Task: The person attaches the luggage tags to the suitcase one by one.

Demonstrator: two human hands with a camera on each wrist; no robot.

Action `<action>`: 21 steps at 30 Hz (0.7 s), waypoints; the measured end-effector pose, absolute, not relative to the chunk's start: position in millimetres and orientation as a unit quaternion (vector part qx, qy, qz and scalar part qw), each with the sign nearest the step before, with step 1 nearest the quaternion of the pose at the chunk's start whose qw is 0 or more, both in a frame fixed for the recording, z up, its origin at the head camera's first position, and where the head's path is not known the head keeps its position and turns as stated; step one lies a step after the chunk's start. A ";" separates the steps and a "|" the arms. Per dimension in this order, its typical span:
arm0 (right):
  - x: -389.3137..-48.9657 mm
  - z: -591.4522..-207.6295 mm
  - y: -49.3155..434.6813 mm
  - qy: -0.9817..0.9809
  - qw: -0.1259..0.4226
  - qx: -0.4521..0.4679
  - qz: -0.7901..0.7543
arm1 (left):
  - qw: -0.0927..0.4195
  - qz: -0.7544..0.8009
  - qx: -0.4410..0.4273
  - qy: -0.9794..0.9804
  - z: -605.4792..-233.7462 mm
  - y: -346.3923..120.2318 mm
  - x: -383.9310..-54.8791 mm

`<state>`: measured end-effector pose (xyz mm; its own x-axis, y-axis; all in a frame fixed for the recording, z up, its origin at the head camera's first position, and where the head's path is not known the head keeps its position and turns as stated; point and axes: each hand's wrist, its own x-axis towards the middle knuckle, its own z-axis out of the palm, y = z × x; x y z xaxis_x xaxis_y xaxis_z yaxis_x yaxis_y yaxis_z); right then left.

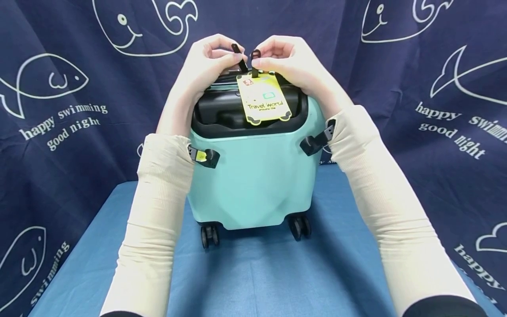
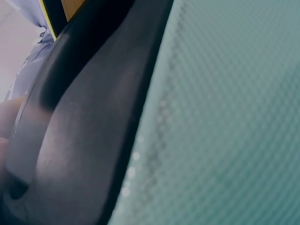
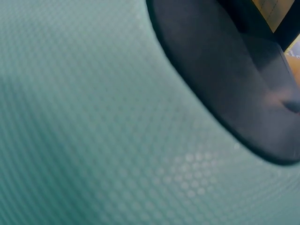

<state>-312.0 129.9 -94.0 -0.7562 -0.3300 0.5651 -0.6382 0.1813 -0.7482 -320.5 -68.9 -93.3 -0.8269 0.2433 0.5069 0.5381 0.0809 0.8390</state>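
A mint-green suitcase (image 1: pixel 253 176) stands upright on its wheels. Against its black top recess (image 1: pixel 215 105) hangs a yellow luggage tag (image 1: pixel 264 102) printed "Travel World". My left hand (image 1: pixel 202 64) pinches one end of the tag's black strap (image 1: pixel 240 59), which points up and to the left. The other end, with a small loop, is between the thumb and fingers of my right hand (image 1: pixel 295 57). Both hands are close together over the suitcase's top edge. The wrist views show mostly the textured shell (image 2: pixel 225 112) and dark recess trim (image 3: pixel 211 65); the fingers are nearly out of frame.
Black caster wheels (image 1: pixel 299 226) rest on a blue cloth surface (image 1: pixel 253 273). A navy curtain (image 1: pixel 273 20) with white whale and fish drawings hangs behind and at both sides. Small black wrist cameras (image 1: pixel 210 158) sit close in front of the shell.
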 end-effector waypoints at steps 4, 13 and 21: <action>-312.0 -94.2 131.3 -0.762 0.146 0.318 0.545 | 0.094 -0.588 -0.279 -0.753 -92.1 -69.2 -319.5; -312.7 -93.5 130.8 -0.762 0.167 0.324 0.536 | 0.124 -0.570 -0.267 -0.767 -93.6 -66.7 -321.3; -311.7 -92.7 130.7 -0.762 0.171 0.315 0.540 | 0.158 -0.546 -0.278 -0.774 -94.6 -66.2 -322.0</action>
<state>-311.7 130.7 -92.7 -0.7431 -0.2959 0.6002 -0.6644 0.2182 -0.7148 -322.0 -66.2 -94.6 -0.7958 0.2572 0.5482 0.6028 0.2497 0.7578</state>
